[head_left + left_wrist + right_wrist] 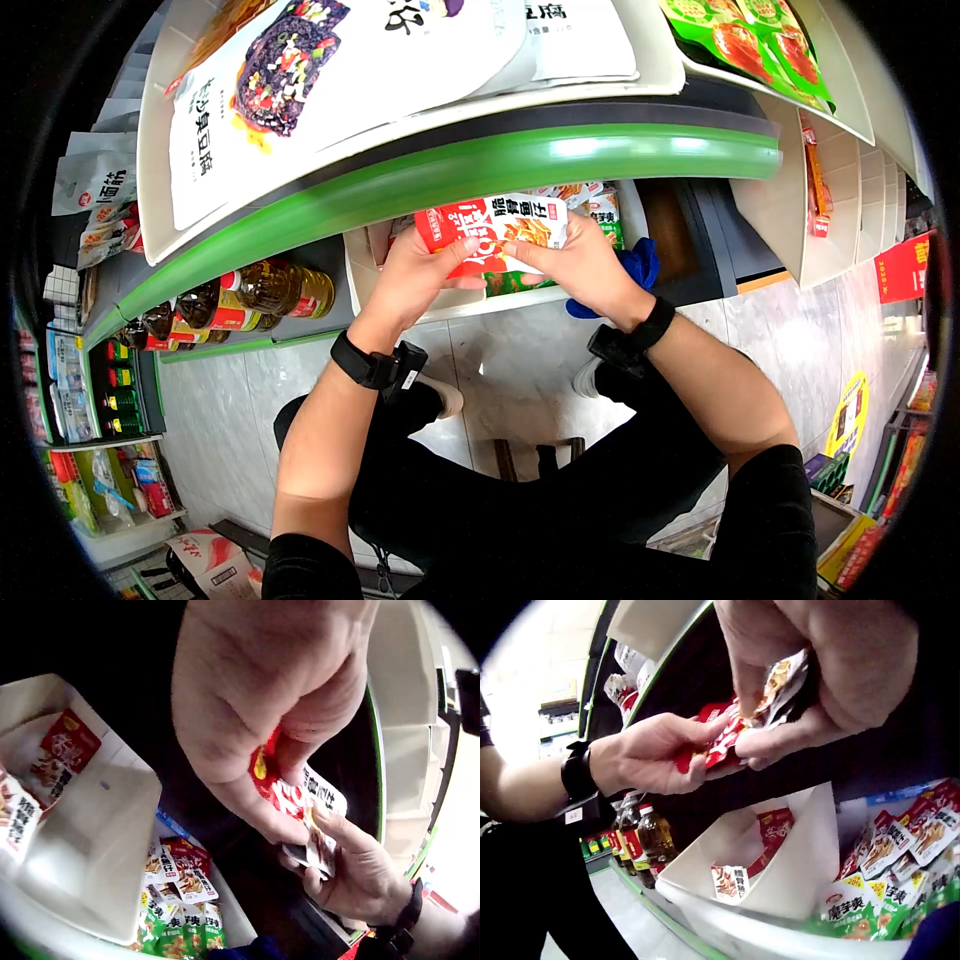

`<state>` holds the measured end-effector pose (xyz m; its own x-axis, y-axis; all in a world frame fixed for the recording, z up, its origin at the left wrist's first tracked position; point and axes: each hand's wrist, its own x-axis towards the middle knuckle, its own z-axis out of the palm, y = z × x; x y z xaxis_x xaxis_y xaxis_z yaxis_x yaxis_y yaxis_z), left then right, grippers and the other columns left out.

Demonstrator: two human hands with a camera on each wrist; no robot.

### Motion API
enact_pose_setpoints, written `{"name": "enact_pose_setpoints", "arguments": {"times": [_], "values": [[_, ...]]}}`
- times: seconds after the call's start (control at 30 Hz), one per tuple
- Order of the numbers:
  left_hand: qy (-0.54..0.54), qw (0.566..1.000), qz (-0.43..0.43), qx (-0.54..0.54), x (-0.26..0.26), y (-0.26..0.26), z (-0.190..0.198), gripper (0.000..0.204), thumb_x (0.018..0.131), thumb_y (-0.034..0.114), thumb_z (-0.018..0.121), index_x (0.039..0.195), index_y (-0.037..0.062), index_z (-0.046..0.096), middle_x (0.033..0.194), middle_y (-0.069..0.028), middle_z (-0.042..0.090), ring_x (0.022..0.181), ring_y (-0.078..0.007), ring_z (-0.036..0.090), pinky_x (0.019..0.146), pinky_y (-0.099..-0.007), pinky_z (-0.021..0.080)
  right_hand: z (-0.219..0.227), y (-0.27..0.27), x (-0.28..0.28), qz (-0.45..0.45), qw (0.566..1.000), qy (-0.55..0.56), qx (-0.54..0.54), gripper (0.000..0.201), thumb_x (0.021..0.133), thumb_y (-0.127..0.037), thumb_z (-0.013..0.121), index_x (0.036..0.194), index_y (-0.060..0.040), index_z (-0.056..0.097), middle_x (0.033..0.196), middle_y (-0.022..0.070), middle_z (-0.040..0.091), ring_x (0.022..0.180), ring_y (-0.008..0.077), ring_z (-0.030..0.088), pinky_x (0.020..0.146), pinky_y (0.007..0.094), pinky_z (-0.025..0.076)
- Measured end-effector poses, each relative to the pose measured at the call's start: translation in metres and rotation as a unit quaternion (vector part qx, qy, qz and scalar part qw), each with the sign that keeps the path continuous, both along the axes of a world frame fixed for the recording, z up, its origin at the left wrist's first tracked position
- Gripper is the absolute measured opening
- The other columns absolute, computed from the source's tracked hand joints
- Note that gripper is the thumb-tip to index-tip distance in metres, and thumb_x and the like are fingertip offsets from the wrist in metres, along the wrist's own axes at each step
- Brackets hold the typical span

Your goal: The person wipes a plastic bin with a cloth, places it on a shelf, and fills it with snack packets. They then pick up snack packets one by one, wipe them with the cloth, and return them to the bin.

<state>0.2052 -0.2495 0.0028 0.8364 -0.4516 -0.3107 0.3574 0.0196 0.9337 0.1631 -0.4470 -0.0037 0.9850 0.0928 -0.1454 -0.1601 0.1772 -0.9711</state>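
Shop aisle: pale tiled floor (510, 345), green-edged shelf (450, 165), white bin (735, 924) on the level below. One red-and-white snack packet (480, 215) is held above the bin: left hand (425, 268) pinches its left end, right hand (585, 265) pinches its right end, thumbs on its printed face. Thumbs cover part of the print; underside hidden in head view. Blue item (640, 262) at bin's right: identity unclear. Counts: hands, two; oil bottles (268, 287) at left, at least three; heaped packets (855, 907) in bin, overlapping, uncountable.
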Motion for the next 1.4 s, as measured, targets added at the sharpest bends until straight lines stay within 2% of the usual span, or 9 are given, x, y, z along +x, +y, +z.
{"name": "enact_pose_setpoints", "arguments": {"times": [0.17,0.33,0.53,0.73,0.8,0.9,1.03,1.17,1.4], "values": [[-0.070,0.995,0.042,0.063,-0.008,-0.012,-0.006,0.028,0.091,0.010,0.060,0.118,0.0011,0.056,0.108,-0.0088,0.064,0.091,-0.0169,0.066,0.065,-0.0274,0.059,-0.012,0.004,-0.004,-0.052,0.952,-0.087,-0.290,0.028,0.087,-0.017,0.065,0.104,0.0041,0.061,0.074,0.0162,0.068,0.060,0.0186,0.068,0.056,0.0296,0.054],[0.032,0.998,0.048,0.005,-0.007,-0.007,0.003,0.030,0.091,0.016,0.062,0.118,0.0030,0.056,0.107,-0.0087,0.065,0.086,-0.0169,0.067,0.060,-0.0263,0.059,-0.013,0.003,-0.002,0.003,0.997,-0.006,-0.079,0.024,0.089,-0.017,0.064,0.107,-0.0011,0.062,0.091,0.0103,0.070,0.070,0.0140,0.068,0.054,0.0268,0.055],[0.131,0.991,0.014,-0.008,0.004,0.008,0.003,0.037,0.095,0.028,0.057,0.120,0.0022,0.053,0.106,-0.0088,0.065,0.086,-0.0177,0.067,0.062,-0.0299,0.058,0.000,-0.014,0.008,0.076,0.983,0.136,0.100,0.021,0.091,-0.015,0.061,0.110,-0.0050,0.061,0.094,0.0047,0.069,0.071,0.0086,0.066,0.048,0.0213,0.050],[0.042,0.988,0.018,0.146,0.020,0.024,-0.017,0.030,0.097,0.028,0.048,0.115,0.0043,0.053,0.102,-0.0075,0.066,0.084,-0.0157,0.065,0.069,-0.0273,0.052,-0.038,-0.048,0.027,-0.121,0.971,0.183,0.096,0.026,0.094,-0.004,0.048,0.119,0.0034,0.044,0.114,0.0160,0.057,0.099,0.0244,0.062,0.072,0.0352,0.058],[0.039,0.983,0.001,0.179,0.023,0.030,-0.019,0.028,0.097,0.024,0.046,0.115,0.0040,0.053,0.103,-0.0075,0.066,0.087,-0.0158,0.064,0.073,-0.0286,0.051,-0.048,-0.063,0.035,-0.187,0.952,0.198,0.138,0.021,0.096,-0.006,0.048,0.116,0.0010,0.048,0.110,0.0135,0.059,0.096,0.0236,0.064,0.069,0.0309,0.058],[-0.002,0.968,-0.051,0.247,0.020,0.031,-0.031,0.026,0.095,0.023,0.050,0.110,0.0038,0.056,0.102,-0.0078,0.066,0.085,-0.0154,0.064,0.071,-0.0285,0.051,-0.064,-0.081,0.048,-0.186,0.959,0.175,0.126,0.025,0.098,-0.008,0.044,0.122,0.0015,0.045,0.112,0.0152,0.059,0.096,0.0260,0.064,0.073,0.0305,0.058],[-0.293,0.871,-0.157,0.362,0.016,0.034,-0.068,0.024,0.089,0.022,0.058,0.095,0.0004,0.063,0.092,-0.0156,0.067,0.079,-0.0252,0.065,0.071,-0.0349,0.050,-0.056,-0.091,0.064,-0.105,0.965,0.156,0.180,0.037,0.102,-0.018,0.037,0.133,0.0010,0.034,0.116,0.0183,0.057,0.098,0.0287,0.063,0.084,0.0298,0.056],[-0.258,0.840,-0.248,0.408,0.004,0.026,-0.063,0.026,0.088,0.024,0.058,0.094,-0.0002,0.065,0.088,-0.0203,0.066,0.081,-0.0354,0.064,0.073,-0.0401,0.049,-0.059,-0.083,0.055,-0.116,0.948,0.277,0.107,0.043,0.102,-0.026,0.035,0.138,-0.0014,0.029,0.119,0.0222,0.054,0.102,0.0304,0.059,0.088,0.0364,0.052],[-0.354,0.787,-0.170,0.476,0.053,0.069,-0.078,0.023,0.086,0.023,0.060,0.088,0.0009,0.063,0.084,-0.0210,0.064,0.081,-0.0365,0.062,0.072,-0.0417,0.049,-0.041,-0.072,0.048,-0.058,0.969,0.234,0.053,0.031,0.102,-0.022,0.034,0.120,-0.0001,0.045,0.104,0.0171,0.064,0.092,0.0228,0.063,0.081,0.0319,0.054]]}}
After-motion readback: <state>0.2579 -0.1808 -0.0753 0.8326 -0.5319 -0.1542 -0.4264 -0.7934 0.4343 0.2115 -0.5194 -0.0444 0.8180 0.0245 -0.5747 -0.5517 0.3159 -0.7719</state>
